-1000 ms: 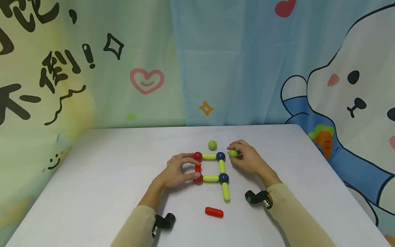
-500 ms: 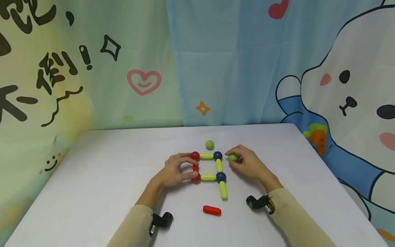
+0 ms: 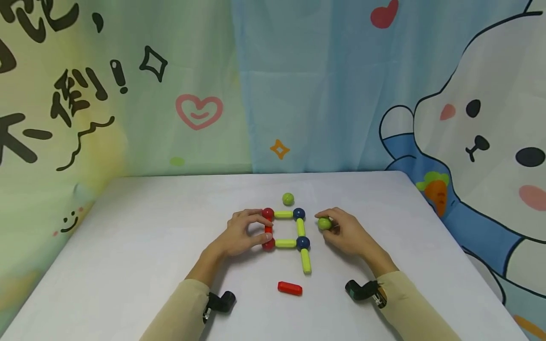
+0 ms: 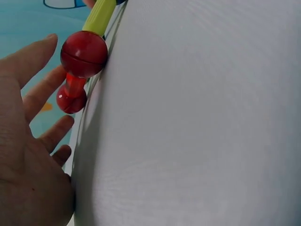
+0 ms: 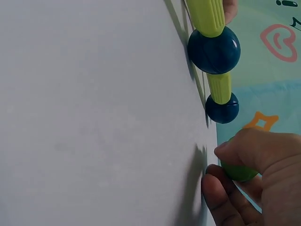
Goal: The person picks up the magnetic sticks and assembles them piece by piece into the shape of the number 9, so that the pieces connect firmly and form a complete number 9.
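A square of ball-and-rod building pieces lies on the table, with red balls (image 3: 268,243) joined by a red rod (image 3: 268,229) on its left side. Blue balls (image 3: 303,243) form its right corners, linked by yellow-green rods (image 3: 285,243); one more yellow-green rod (image 3: 305,261) sticks out toward the near side. My left hand (image 3: 240,233) rests at the red side, thumb by the near ball, extended fingers reaching over the rod. To the right of the square, my right hand (image 3: 346,231) pinches a green ball (image 3: 324,223) between thumb and fingers, apart from the blue balls.
Behind the square sits a loose green ball (image 3: 288,199). A loose red rod (image 3: 290,288) lies in front of it. The white table (image 3: 170,265) ends at a printed curtain (image 3: 315,94) along the back.
My right hand has drawn the green ball slightly nearer and away from the square. The left hand stays at the red side. The head view has shifted a little.
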A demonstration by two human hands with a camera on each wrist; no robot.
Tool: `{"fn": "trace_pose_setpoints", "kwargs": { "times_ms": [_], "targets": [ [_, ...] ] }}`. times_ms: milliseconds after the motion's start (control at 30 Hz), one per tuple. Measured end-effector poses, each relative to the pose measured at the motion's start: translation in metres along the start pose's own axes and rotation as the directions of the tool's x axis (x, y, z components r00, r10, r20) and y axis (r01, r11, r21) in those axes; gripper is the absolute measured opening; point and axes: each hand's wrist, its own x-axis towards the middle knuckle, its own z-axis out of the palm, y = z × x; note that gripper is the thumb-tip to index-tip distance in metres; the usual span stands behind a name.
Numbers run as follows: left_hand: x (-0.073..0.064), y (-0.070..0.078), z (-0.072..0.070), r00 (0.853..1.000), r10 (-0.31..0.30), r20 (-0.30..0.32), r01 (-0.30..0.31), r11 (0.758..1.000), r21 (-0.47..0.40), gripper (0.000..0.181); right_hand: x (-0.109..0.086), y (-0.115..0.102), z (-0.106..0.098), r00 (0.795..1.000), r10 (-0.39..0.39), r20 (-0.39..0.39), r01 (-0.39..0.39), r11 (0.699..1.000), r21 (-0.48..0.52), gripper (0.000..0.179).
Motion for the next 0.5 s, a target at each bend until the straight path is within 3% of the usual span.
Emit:
{"fn": "trace_pose_setpoints", "kwargs": {
  "times_ms": [167,367,500],
  "targets": [
    [0.001,0.005,0.001,0.999,0.021,-0.031,-0.021,1.0,-0.006,0.031,-0.004,0.0,-0.004,1.0,0.018,0.0,-0.018,1.0,0.009,0.048],
    [-0.002,0.012,0.005,0.998,0.052,-0.038,-0.05,0.998,0.036,0.033,-0.011,-0.004,-0.007,0.996,0.06,0.068,-0.063,0.997,0.042,0.044],
    [-0.002,0.019,0.008,0.992,0.114,-0.056,-0.11,0.99,0.084,0.032,-0.018,-0.006,-0.009,0.997,0.035,0.072,-0.038,0.998,0.047,0.04]
  ]
}}
